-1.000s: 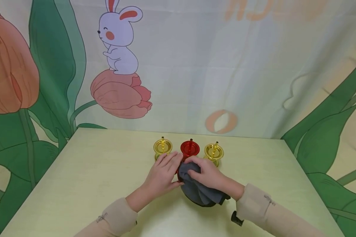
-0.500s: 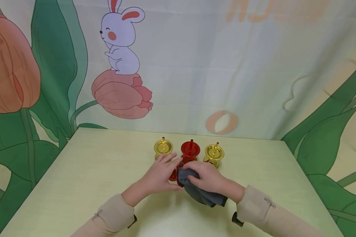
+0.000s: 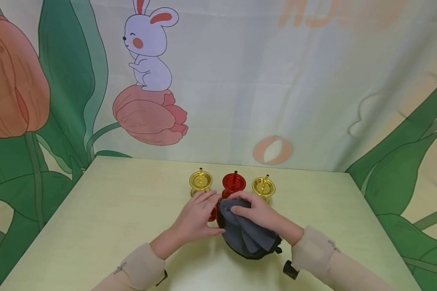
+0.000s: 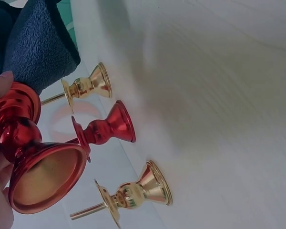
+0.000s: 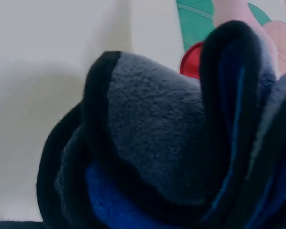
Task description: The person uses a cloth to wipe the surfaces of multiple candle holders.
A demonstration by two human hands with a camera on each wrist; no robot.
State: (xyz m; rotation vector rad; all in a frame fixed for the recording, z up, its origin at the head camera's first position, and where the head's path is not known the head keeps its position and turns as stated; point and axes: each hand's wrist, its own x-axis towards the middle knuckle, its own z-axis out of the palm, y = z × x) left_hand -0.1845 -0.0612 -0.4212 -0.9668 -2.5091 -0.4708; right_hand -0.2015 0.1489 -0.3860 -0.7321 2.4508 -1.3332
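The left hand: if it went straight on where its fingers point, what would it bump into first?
Probably the standing red candlestick, the middle one of the row of three, though the left hand could pass above it: the head view leaves depth unclear.

Backdrop (white rabbit printed) behind table.

Head view: worn above and behind left hand and right hand, faces forward and down past them over the surface to the backdrop; widest, farthest off. Left wrist: close in at left hand, rolled sideways, red candlestick large there, standing candlesticks beyond. Right wrist: close by right hand, cloth filling most of it. Head and left wrist share the standing candlesticks; all three share the cloth.
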